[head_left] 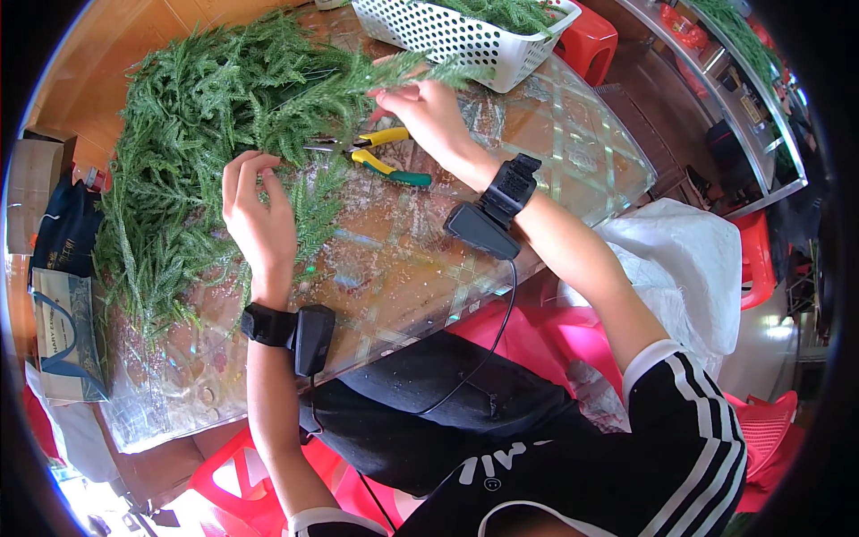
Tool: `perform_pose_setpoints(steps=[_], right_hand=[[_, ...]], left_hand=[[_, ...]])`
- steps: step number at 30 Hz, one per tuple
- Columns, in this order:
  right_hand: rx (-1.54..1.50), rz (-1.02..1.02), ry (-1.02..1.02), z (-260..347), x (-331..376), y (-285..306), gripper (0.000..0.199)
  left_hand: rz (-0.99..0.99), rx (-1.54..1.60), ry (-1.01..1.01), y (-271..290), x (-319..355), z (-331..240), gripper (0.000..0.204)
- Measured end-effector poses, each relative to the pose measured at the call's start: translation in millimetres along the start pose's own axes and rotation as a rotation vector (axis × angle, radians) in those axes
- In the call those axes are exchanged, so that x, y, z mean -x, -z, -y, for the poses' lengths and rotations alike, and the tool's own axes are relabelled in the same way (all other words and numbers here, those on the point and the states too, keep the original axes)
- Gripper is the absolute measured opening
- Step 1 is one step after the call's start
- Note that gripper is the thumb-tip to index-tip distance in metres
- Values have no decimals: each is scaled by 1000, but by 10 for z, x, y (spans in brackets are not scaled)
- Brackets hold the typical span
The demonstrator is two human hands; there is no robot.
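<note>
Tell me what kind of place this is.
Probably a small craft workshop. Both hands work a heap of artificial pine sprigs on a glass-topped table, beside yellow-handled pliers, with a white basket holding more sprigs.

Green branches [206, 134] crowded the upper left of the table [403, 268]; a white basket [456, 36] blocked the top; pliers [380, 154] lay centre; bare glass stayed open lower centre.

You are getting bright daylight; glare is washing out the glass tabletop [420, 259] and lower-left corner. Fisheye is bending edges, the rim vignetting black.
</note>
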State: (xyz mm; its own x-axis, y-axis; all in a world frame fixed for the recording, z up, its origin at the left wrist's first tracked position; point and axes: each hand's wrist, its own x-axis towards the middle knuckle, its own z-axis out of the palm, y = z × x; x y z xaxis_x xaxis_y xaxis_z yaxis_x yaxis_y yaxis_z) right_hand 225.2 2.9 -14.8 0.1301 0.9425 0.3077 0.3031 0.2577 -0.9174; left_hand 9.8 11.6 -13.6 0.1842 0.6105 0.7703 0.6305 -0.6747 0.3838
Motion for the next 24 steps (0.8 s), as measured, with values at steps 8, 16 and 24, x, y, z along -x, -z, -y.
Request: perform_pose_setpoints(steps=[8, 16, 24], right_hand=[[-329, -201, 94, 24, 27, 4, 36], [-174, -281, 28, -11, -20, 46, 37], [-117, -255, 86, -10, -3, 35, 37]], left_hand=[[43, -71, 96, -31, 34, 87, 8], [200, -115, 190, -55, 82, 194, 13], [287, -261, 240, -44, 78, 175, 16]])
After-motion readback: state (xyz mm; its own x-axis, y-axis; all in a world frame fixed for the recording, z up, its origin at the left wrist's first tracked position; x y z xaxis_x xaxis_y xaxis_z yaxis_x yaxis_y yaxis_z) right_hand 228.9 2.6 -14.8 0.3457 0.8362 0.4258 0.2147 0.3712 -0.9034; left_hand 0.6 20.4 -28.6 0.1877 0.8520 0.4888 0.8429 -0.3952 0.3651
